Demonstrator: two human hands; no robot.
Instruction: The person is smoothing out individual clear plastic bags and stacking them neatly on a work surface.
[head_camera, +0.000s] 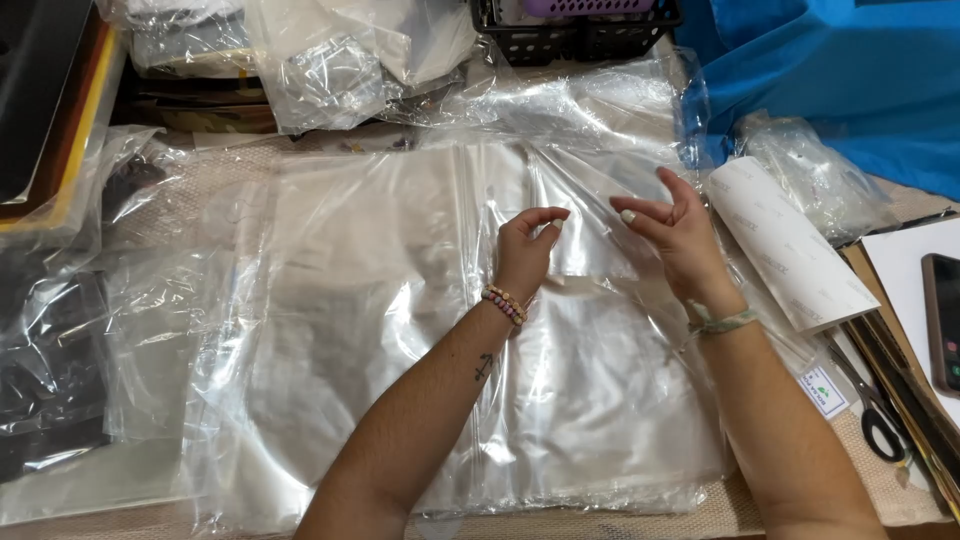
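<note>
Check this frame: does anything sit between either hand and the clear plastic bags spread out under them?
Nothing visible does. The left hand and right hand hover directly over the clear plastic bags, fingers pinched. The white roll and the scissors lie off to the right.

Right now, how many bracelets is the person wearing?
2: a beaded bracelet on the left wrist, and a pale band around the right wrist. None seem hidden.

Black basket (575, 38), blue cloth (850, 80), white paper roll (790, 245), scissors (872, 410), phone (943, 320)
</note>
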